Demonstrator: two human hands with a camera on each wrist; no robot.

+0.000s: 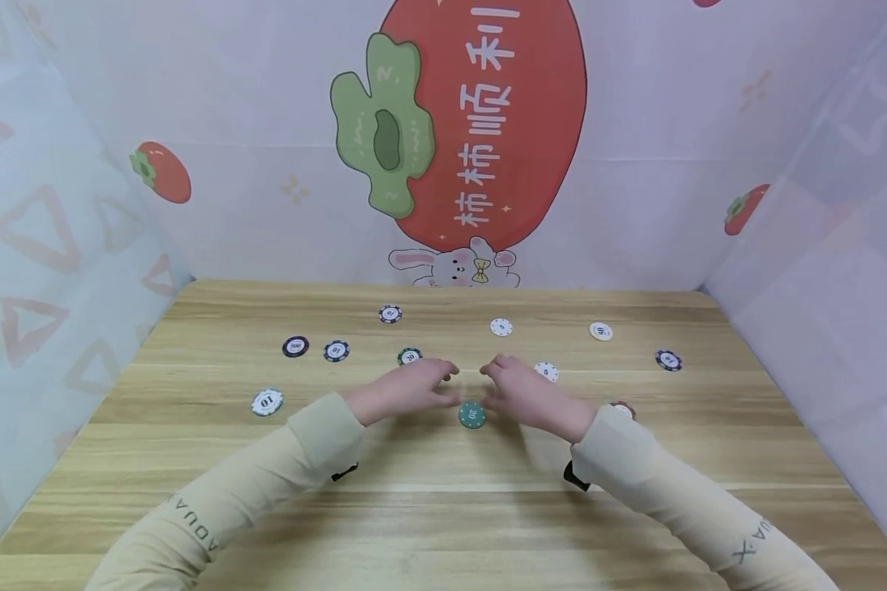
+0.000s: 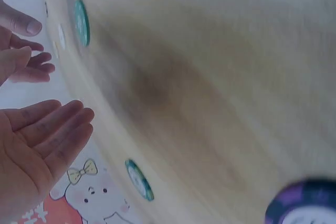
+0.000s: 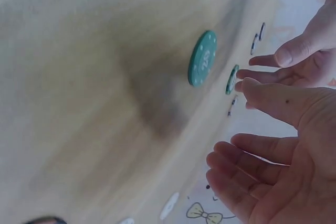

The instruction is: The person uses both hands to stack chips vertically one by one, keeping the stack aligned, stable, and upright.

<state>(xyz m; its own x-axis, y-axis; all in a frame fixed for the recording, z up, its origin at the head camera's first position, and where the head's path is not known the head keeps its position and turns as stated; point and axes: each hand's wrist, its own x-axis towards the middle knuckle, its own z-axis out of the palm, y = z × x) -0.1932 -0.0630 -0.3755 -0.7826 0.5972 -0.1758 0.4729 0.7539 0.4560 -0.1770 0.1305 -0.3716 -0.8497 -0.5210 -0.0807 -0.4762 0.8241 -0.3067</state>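
My left hand [image 1: 412, 386] and right hand [image 1: 532, 396] hover over the middle of the table, palms turned toward each other with a gap between. Their fingers are loosely bent and hold nothing, as both wrist views show. A solid green poker chip [image 1: 471, 414] marked 20 lies flat on the wood below and between them. Just beyond the left hand is a green-edged chip [image 1: 410, 356], partly covered by it. Close to the right hand lies a white chip [image 1: 547, 372], and a red-edged chip [image 1: 624, 408] is half hidden by the right sleeve.
Several chips lie scattered on the wooden table [image 1: 443, 525]: a large white-and-teal chip [image 1: 267, 402] at left, dark-edged chips such as one [image 1: 296, 346] nearby, white chips [image 1: 501, 327] toward the back, a blue-edged chip [image 1: 668, 360] at right. Printed cloth walls [image 1: 266, 222] enclose the table.
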